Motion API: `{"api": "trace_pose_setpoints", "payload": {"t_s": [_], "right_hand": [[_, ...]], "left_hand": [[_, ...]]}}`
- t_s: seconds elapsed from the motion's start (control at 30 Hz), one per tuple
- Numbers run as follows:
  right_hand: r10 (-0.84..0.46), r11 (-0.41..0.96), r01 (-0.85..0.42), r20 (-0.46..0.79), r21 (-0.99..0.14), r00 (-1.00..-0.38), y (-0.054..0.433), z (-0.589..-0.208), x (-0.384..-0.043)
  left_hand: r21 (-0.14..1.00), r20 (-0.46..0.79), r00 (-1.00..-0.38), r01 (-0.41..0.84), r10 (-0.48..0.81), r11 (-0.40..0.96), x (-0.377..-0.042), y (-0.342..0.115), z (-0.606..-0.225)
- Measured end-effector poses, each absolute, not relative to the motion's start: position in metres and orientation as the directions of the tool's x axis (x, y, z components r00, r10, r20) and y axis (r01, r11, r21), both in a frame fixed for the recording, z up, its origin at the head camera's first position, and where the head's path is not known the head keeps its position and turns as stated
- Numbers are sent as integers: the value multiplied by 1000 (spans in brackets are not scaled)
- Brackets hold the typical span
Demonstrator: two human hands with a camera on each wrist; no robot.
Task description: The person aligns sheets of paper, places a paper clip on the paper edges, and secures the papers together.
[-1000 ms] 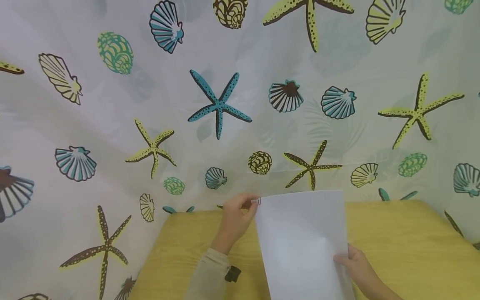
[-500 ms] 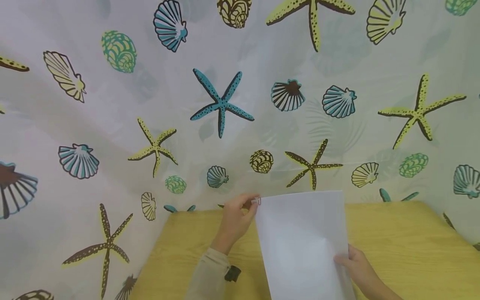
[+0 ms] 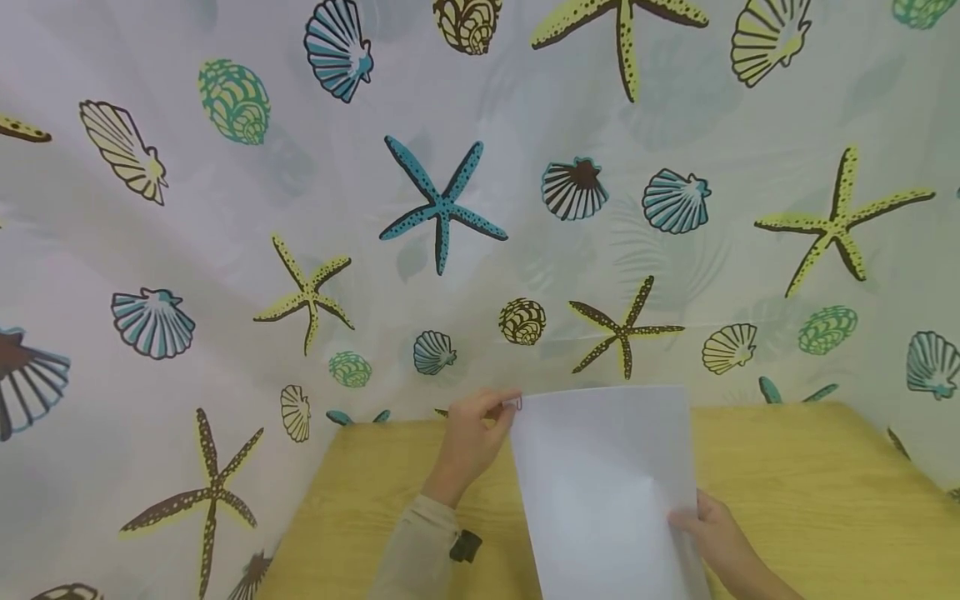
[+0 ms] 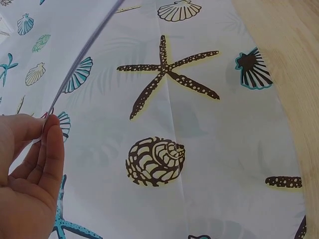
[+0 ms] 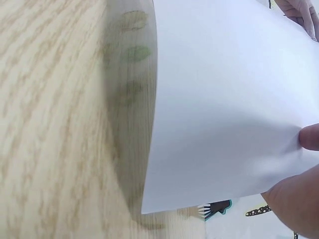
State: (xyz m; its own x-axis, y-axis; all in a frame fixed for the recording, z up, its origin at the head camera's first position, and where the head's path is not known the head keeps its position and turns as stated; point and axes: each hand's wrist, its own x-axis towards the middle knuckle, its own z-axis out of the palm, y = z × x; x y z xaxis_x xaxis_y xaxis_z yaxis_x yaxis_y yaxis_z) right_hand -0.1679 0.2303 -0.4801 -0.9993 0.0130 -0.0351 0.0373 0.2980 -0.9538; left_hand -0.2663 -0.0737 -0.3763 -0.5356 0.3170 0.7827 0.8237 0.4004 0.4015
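White sheets of paper (image 3: 600, 467) stand tilted up in the head view, their lower end cut off by the frame. A small reddish paper clip (image 3: 518, 402) sits at the top left corner. My left hand (image 3: 472, 437) pinches that corner between thumb and fingers, right at the clip. In the left wrist view, the left hand (image 4: 32, 169) grips the paper's thin edge, and only a bit of the clip (image 4: 48, 113) shows. Lower down, my right hand (image 3: 716, 533) holds the right edge, thumb in front. The right wrist view has the right hand (image 5: 294, 199) pinching the paper (image 5: 224, 99), which bends slightly there.
A light wooden table (image 3: 810, 475) lies under the hands. Behind and beside it hangs a white curtain (image 3: 510, 258) printed with starfish and shells. A dark band or device (image 3: 466, 547) sits at the left sleeve (image 3: 420, 542).
The paper's top edge has dipped very slightly. Both hands keep their holds, and the view has shifted only a little.
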Motion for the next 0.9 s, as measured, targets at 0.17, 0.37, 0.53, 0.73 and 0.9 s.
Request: {"api": "trace_pose_setpoints", "payload": {"t_s": [0.17,0.37,0.53,0.73,0.9], "right_hand": [[11,290,29,-27,-956,-1000,232,-482,-170],[1,293,42,-43,-955,-999,235,-484,-172],[13,296,35,-32,-955,-999,235,-484,-173],[23,301,14,-7,-953,-1000,237,-484,-175],[21,304,21,-16,-952,-1000,238,-485,-177]], "left_hand": [[413,767,-552,814,327,408,-266,-73,-376],[420,767,-557,811,317,408,-267,-72,-378],[428,767,-561,808,311,405,-270,-70,-379],[403,788,-536,822,304,403,-271,-69,-378],[418,781,-547,816,302,398,-273,-69,-380]]}}
